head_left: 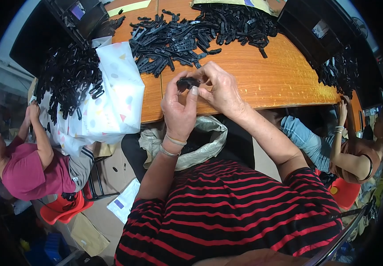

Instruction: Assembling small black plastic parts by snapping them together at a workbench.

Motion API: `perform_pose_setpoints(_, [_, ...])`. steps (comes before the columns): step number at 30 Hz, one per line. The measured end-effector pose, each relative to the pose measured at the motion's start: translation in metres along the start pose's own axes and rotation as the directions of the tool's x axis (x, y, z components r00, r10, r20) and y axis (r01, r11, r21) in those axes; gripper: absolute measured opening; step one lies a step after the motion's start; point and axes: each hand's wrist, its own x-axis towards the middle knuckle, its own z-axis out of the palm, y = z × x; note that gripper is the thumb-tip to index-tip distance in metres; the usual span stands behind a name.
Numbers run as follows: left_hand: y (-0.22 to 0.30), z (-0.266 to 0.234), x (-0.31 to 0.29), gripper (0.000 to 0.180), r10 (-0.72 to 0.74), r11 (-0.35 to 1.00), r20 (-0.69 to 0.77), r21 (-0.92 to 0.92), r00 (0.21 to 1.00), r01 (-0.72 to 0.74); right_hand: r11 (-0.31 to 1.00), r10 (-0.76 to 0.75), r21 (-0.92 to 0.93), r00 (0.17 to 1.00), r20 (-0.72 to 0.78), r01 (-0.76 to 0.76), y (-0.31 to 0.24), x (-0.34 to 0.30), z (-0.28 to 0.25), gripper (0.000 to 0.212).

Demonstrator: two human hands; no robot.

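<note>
Close to the table's front edge, a small black plastic piece (188,83) is held up between my two hands. My left hand (179,116) is closed around it, thumb on the near side and fingers curled behind. From the right, my right hand (223,91) pinches at the same piece with thumb and forefinger. The fingers cover part of it, so its exact kind does not show. Just beyond my hands lies a heap of slim black plastic clip-like parts (167,44), which runs on into another heap (240,26) at the far edge.
A woven sack (218,148) stands open at my lap below the table edge. More black parts (69,80) lie at the left beside a white patterned plastic sheet (120,93). Co-workers sit at left (36,168) and right (355,159); dark bins (320,31) stand at the far corners.
</note>
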Motion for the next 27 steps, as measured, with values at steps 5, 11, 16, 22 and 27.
perform_pose_setpoints(5, [0.010, 0.002, -0.002, 0.036, 0.017, 1.000, 0.018, -0.013, 1.000, -0.017, 0.996, 0.080, 0.042, 0.997, 0.020, -0.081, 0.003, 0.000, 0.003, 0.041])
perform_pose_setpoints(11, [0.008, 0.001, 0.000, 0.030, 0.092, 0.992, 0.017, 0.087, 0.996, -0.093, 0.980, 0.095, 0.170, 0.995, 0.036, -0.100, 0.006, -0.003, 0.008, 0.039])
perform_pose_setpoints(16, [0.007, -0.003, 0.001, 0.027, -0.008, 0.999, 0.033, 0.047, 0.999, 0.006, 0.974, 0.160, 0.148, 0.984, 0.071, -0.170, 0.003, -0.005, 0.008, 0.033])
perform_pose_setpoints(22, [0.003, 0.000, -0.003, 0.027, -0.131, 0.977, 0.017, -0.168, 0.991, 0.131, 0.964, 0.209, 0.162, 0.977, 0.043, -0.213, 0.009, -0.007, 0.021, 0.031])
perform_pose_setpoints(27, [-0.012, -0.012, -0.017, 0.023, -0.207, 0.950, 0.064, -0.225, 0.976, 0.217, 0.937, 0.226, 0.251, 0.969, 0.105, -0.245, 0.016, -0.023, 0.036, 0.034])
